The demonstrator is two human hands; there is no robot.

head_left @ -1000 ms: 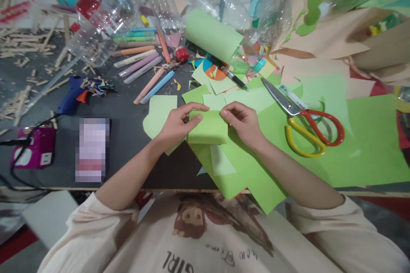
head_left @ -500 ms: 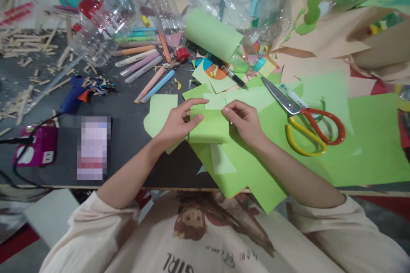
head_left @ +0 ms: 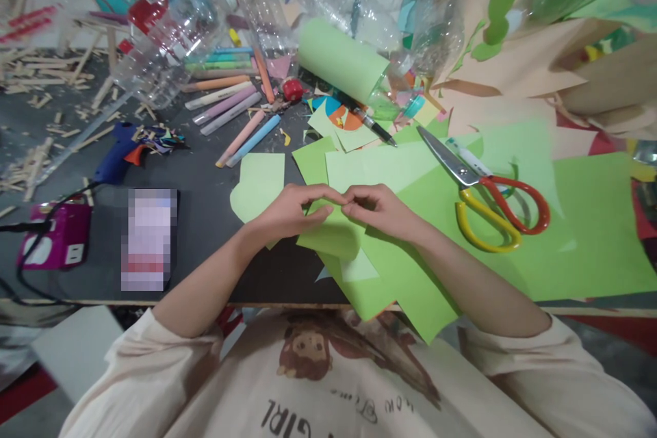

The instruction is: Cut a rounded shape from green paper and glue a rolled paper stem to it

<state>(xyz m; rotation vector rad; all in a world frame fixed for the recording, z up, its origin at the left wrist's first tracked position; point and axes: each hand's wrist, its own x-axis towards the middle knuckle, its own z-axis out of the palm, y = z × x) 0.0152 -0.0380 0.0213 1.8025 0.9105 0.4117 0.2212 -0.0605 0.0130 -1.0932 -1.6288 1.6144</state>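
A small piece of bright green paper (head_left: 331,238) is held between my hands, its near part bowed downward. My left hand (head_left: 292,209) has its thumb over the near side of the paper and its index finger stretched along the far edge. At the right end of that edge, my right hand (head_left: 380,207) pinches with thumb and index finger. The fingertips of both hands nearly meet there. Larger green sheets (head_left: 405,260) lie under the hands, with a pale green sheet (head_left: 354,168) just beyond. A pale green cut-out (head_left: 261,178) rests left of my left hand.
Scissors (head_left: 482,198) with red and yellow handles lie open on the right. Markers (head_left: 226,102), a pen (head_left: 377,130) and a paper-wrapped bottle (head_left: 343,58) are beyond. Leftward are a blue glue gun (head_left: 117,154), a phone (head_left: 148,239) and a purple box (head_left: 60,236).
Both hands have drawn together and come slightly nearer my body. The green paper between them, flat before, now curves, and the pale sheet behind it shows more.
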